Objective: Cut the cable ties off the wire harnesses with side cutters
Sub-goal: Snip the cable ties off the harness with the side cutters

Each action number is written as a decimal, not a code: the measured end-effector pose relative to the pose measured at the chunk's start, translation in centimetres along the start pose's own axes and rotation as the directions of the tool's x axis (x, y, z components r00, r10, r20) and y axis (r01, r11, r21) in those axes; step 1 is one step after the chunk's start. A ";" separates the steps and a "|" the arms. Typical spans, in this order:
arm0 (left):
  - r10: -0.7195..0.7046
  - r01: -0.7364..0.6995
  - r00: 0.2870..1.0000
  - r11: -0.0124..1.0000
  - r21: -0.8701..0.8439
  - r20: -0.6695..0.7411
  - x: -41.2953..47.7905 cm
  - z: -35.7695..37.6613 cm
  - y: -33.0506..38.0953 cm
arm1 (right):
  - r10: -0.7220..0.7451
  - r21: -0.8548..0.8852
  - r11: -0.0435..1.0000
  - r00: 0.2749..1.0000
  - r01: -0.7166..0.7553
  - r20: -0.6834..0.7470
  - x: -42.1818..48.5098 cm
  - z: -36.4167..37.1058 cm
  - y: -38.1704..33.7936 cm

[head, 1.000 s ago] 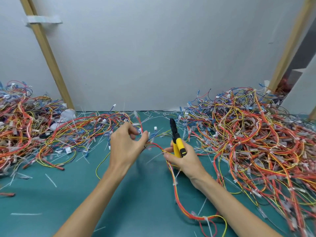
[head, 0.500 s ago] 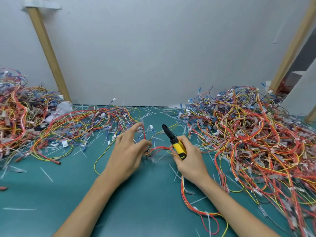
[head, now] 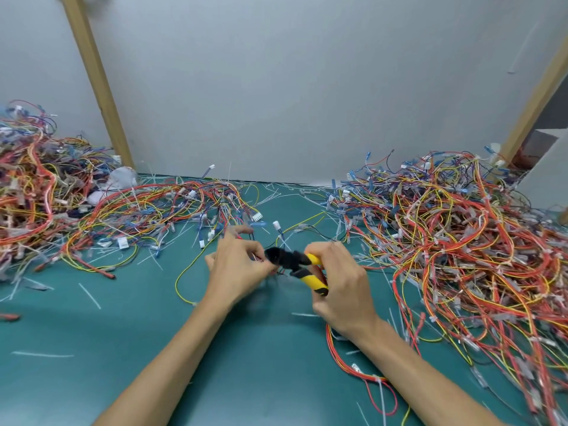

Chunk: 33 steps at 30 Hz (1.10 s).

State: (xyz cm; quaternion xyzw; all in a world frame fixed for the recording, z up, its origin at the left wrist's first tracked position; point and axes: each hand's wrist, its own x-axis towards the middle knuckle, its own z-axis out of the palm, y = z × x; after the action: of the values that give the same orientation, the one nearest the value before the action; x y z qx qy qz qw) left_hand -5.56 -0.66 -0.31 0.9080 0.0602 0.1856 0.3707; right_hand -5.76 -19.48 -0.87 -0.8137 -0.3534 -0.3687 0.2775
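Behind all: pale grey wall panel (head: pixel 307 87), crossed by two slanted wooden posts, one left (head: pixel 95 78), one right (head: pixel 534 96).

Below it: teal-green desk (head: pixel 92 348), bearing all items listed.

Right side: large tangled heap of red, orange, yellow and blue wire harnesses (head: pixel 461 241), reaching from the wall to the near edge.

Left side: smaller heap of similar multicoloured harnesses (head: pixel 37 195), with a flatter spread of loose wires (head: pixel 172 207) running toward the centre.

Centre: left hand (head: pixel 236 269), fingers curled, pinching a thin bundle of wires. Right hand (head: pixel 341 290), wrapped round the handles of the yellow-and-black-handled side cutters (head: pixel 302 267). Black cutter head points left, at the left fingertips; blurred, so blade position cannot be told.

Under the right wrist: red and orange wire harness (head: pixel 344 361), trailing toward the near edge.

Scattered across the desk: white cut-off cable-tie strips (head: pixel 89 295).
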 end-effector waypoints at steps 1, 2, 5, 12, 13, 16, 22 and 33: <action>-0.021 0.021 1.000 1.000 -0.020 0.019 0.1 -0.1 -0.2 | -0.073 -0.029 0.997 0.997 0.073 0.003 0.1 0.0 -0.2; -0.031 0.032 0.999 0.999 -0.031 0.033 0.1 -0.2 -0.4 | -0.133 -0.054 0.989 0.991 0.134 0.015 0.1 0.0 -0.4; -0.074 0.074 0.997 0.997 0.032 -0.012 0.3 -0.2 -0.4 | -0.223 -0.106 0.968 0.974 0.227 0.049 0.2 0.0 -0.8; 0.166 -0.113 0.930 0.978 0.173 -0.329 -0.2 0.1 0.4 | -0.170 -0.064 0.983 0.984 0.173 0.049 0.1 0.1 -0.7; 0.251 -0.198 0.908 0.963 0.186 -0.334 0.0 0.0 0.5 | -0.119 -0.039 0.992 0.992 0.121 0.033 0.0 0.1 -0.6; 0.441 -0.425 0.883 0.896 0.126 -0.159 0.4 -0.5 0.2 | 0.033 -0.002 0.999 0.999 -0.033 -0.031 -0.1 0.0 -0.1; 0.372 -0.368 0.906 0.928 -0.056 0.204 0.2 -0.8 -0.8 | 0.258 0.017 0.966 0.961 -0.258 -0.102 -0.1 0.4 0.3; 0.198 -0.268 0.941 0.930 -0.250 -0.275 0.3 -1.3 -0.8 | 0.530 0.308 0.814 0.846 -0.493 -0.048 -0.2 0.6 1.4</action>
State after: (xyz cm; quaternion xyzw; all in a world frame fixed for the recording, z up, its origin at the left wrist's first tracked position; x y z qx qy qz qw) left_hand -5.77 0.83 0.09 0.8162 -0.0308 0.3458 0.4618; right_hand -4.54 -20.01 -1.62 -0.8042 -0.1512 -0.2787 0.5028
